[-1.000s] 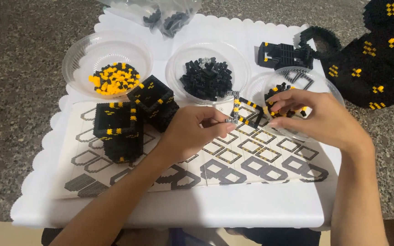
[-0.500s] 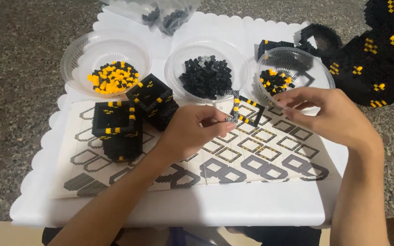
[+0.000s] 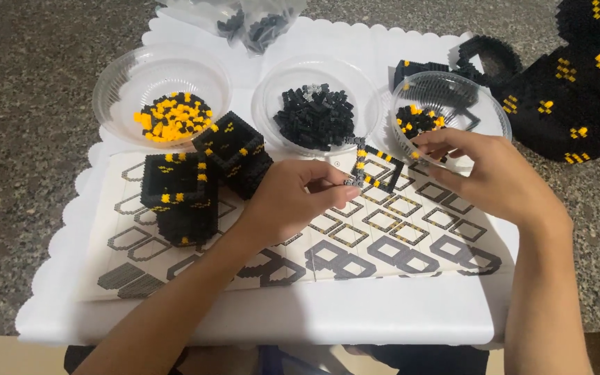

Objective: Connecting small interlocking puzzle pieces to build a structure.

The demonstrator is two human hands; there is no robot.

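Observation:
My left hand (image 3: 293,198) pinches a small square frame of black and yellow bricks (image 3: 378,167) by its near corner, holding it tilted above the printed instruction sheet (image 3: 411,239). My right hand (image 3: 494,177) hovers at the near rim of the right clear bowl (image 3: 477,111), fingers curled and reaching toward the mixed black and yellow bricks (image 3: 418,119) inside; whether it holds a brick I cannot tell. Two built black cubes with yellow marks (image 3: 178,194) stand on the sheet to the left of my left hand.
A clear bowl of yellow and black bricks (image 3: 171,114) and a clear bowl of black bricks (image 3: 314,114) sit at the back of the white scalloped tray (image 3: 279,312). A large black brick build (image 3: 571,83) lies at the right. Plastic bags (image 3: 244,17) lie at the back.
My right hand has drawn away from the square frame and moved right and back to the right bowl. My left hand keeps holding the frame, barely moved.

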